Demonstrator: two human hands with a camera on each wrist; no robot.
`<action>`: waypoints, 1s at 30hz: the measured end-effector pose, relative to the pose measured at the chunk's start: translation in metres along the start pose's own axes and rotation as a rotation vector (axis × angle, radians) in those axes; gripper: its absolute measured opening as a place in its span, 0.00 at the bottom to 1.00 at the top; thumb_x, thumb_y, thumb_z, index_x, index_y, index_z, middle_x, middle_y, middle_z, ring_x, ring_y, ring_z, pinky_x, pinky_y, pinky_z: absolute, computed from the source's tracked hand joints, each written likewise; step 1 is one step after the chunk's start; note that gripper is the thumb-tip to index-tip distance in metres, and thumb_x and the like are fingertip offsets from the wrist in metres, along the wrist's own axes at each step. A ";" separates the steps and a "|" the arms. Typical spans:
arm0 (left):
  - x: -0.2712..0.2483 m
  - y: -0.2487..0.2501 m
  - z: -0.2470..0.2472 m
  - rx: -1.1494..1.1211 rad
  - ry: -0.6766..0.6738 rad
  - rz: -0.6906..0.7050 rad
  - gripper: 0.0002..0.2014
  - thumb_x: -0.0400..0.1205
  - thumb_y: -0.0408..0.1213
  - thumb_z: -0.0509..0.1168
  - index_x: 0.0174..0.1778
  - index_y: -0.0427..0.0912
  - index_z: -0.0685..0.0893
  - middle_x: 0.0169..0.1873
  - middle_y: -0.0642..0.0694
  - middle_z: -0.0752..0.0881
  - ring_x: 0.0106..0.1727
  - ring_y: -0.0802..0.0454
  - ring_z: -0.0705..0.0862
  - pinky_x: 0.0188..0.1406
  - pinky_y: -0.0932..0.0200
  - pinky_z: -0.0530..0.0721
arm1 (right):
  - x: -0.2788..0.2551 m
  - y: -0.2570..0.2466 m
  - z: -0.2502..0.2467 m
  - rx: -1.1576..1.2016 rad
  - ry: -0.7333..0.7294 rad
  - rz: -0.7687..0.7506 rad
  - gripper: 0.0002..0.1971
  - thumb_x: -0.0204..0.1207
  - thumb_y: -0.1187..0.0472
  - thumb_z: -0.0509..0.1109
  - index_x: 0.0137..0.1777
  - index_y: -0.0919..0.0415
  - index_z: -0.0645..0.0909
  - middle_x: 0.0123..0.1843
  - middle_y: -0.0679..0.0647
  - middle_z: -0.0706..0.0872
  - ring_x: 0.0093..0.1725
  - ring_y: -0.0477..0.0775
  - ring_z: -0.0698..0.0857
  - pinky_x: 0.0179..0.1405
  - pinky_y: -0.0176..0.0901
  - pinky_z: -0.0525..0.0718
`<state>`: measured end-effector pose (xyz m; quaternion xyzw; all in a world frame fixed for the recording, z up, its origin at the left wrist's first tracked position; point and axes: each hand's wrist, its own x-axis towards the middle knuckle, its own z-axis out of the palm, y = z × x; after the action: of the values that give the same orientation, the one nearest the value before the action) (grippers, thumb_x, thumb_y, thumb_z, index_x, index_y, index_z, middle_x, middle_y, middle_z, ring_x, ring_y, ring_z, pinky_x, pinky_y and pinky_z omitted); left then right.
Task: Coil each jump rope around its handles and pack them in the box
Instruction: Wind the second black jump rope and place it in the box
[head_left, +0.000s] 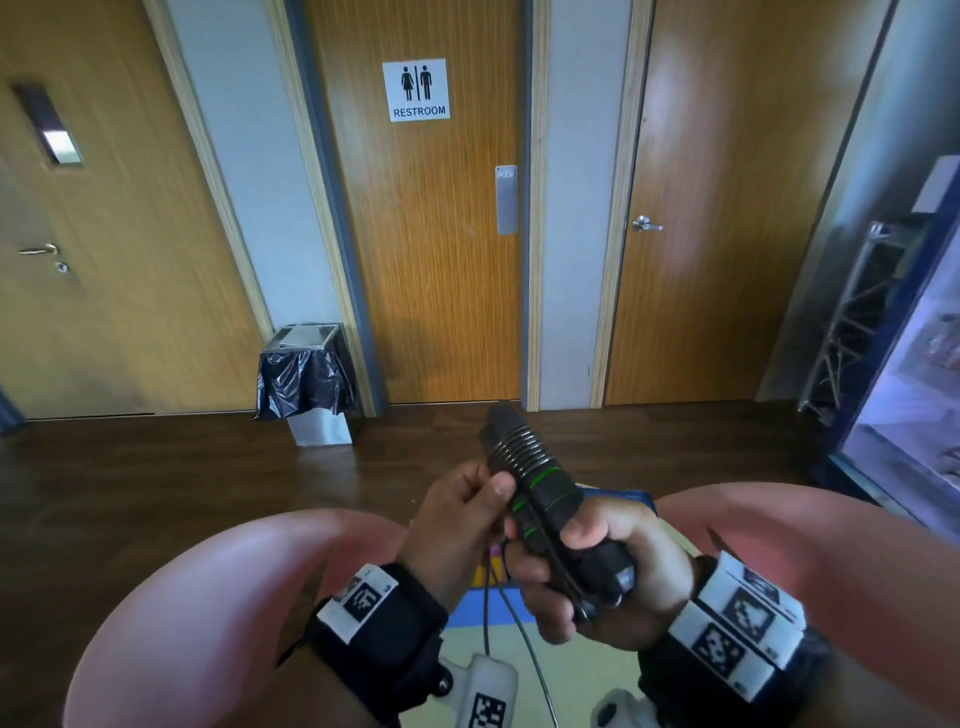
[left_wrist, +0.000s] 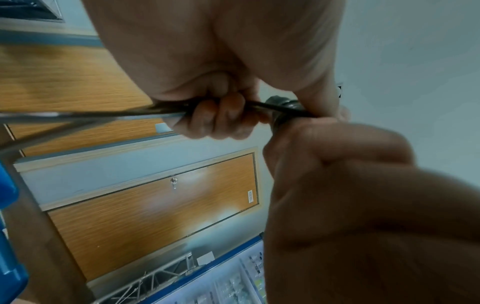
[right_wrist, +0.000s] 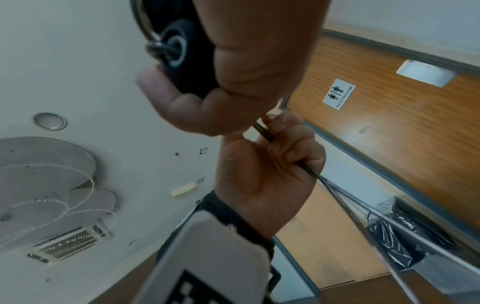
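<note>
The jump rope handles are two black grips with green rings, held side by side and pointing up in front of the person's knees; thin dark cord already wraps their upper part in tight turns; the right hand clasps the lower ends, while the left hand pinches the loose cord beside them; behind stand wooden doors, one bearing a restroom sign, a lined bin and dark wood floor.
</note>
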<state>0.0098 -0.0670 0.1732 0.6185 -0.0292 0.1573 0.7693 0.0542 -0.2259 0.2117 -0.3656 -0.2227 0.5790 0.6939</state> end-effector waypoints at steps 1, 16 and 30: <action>-0.001 0.002 -0.001 -0.039 -0.067 -0.007 0.31 0.63 0.67 0.79 0.35 0.40 0.80 0.22 0.48 0.76 0.20 0.54 0.77 0.21 0.63 0.77 | 0.001 0.001 0.001 -0.016 -0.037 0.001 0.22 0.61 0.59 0.66 0.55 0.64 0.71 0.37 0.59 0.74 0.26 0.56 0.79 0.29 0.41 0.78; 0.004 0.021 -0.031 0.354 0.241 -0.003 0.13 0.79 0.54 0.71 0.44 0.48 0.90 0.40 0.51 0.92 0.44 0.57 0.90 0.45 0.61 0.86 | 0.048 0.007 0.034 -1.705 0.839 -0.028 0.33 0.60 0.33 0.73 0.57 0.49 0.65 0.47 0.45 0.83 0.45 0.51 0.87 0.45 0.53 0.88; -0.013 0.011 -0.072 -0.002 0.000 0.115 0.42 0.66 0.63 0.79 0.47 0.26 0.69 0.33 0.43 0.79 0.32 0.54 0.77 0.33 0.62 0.77 | 0.049 0.023 0.049 -0.497 0.328 -0.148 0.11 0.51 0.66 0.71 0.35 0.61 0.78 0.29 0.59 0.71 0.21 0.54 0.70 0.20 0.37 0.64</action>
<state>-0.0160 0.0014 0.1643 0.6152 -0.0651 0.2013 0.7595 0.0144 -0.1651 0.2193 -0.5955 -0.2688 0.3879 0.6501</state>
